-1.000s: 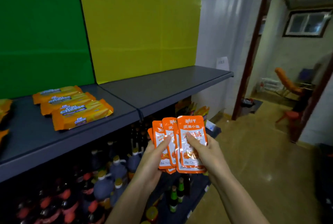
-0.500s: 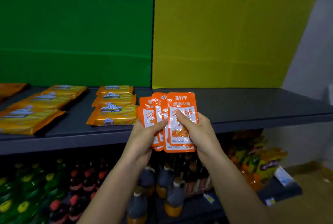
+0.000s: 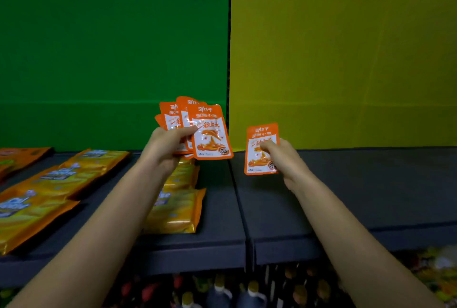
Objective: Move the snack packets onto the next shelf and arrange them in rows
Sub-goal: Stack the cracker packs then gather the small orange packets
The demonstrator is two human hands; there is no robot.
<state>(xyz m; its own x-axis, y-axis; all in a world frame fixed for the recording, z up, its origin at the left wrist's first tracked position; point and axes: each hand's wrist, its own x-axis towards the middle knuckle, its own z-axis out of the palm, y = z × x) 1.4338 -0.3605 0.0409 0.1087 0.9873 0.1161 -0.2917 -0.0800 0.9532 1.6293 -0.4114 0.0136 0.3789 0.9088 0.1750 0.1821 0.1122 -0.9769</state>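
over the dark grey metal shelf board (image 3: 371, 184), pinching one flat orange foil snack packet (image 3: 259, 159) in the right hand (image 3: 286, 161), not yet laid down; gripping a loose fan of matching orange packets (image 3: 210, 134) in the left hand (image 3: 164, 145). could spill that fan onto the yellow cracker packs (image 3: 178, 208) beneath if the thumb eases. open room rightward and back to the yellow wall panel (image 3: 346, 60); mind the front lip.
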